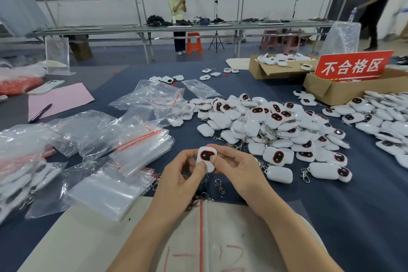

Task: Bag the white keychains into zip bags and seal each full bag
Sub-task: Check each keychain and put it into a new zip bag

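Gripped one keychain (206, 158) between left hand (176, 174) and right hand (234, 168), both curled round its edges, thumbs pressed on its lower face, dark red-rimmed window towards the camera. Had both forearms over a sheet (106, 238) marked in red, on the near side of the hands. Found a loose clasp (219, 185) just below the right hand. Had the heap (276, 132) of keychains right of and beyond the right hand, empty zip bags (136, 146) left of the left hand, filled bags (19, 181) farther left still. Spotted boxes (326, 93) well beyond the right hand, behind the heap
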